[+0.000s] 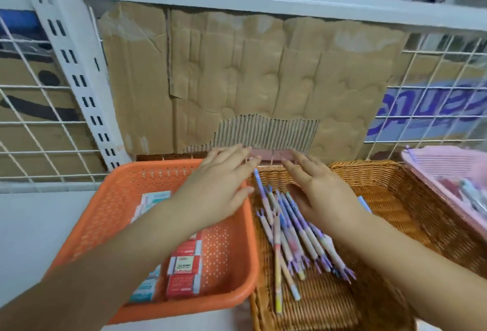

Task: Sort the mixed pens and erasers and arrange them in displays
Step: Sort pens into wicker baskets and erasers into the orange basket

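Head view. In orange basket (105,214), at left: boxed erasers (184,265), red and teal, lying flat. In wicker basket (316,312), rim against orange rim: pastel pens (290,236), loosely fanned. Further right: second wicker basket (390,191), then pink basket (448,164) at frame edge. Left hand (221,186) flat over orange far corner, fingers straight, slightly apart, holding nothing; right hand (321,193) likewise above pens. Behind: cardboard (237,80) against wire grid (34,125). White shelf surface (31,225) showing left of orange basket.

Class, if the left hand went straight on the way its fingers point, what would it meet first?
Probably the pink object just ahead of the left hand, below the cardboard; depth is unclear, so they may already touch.
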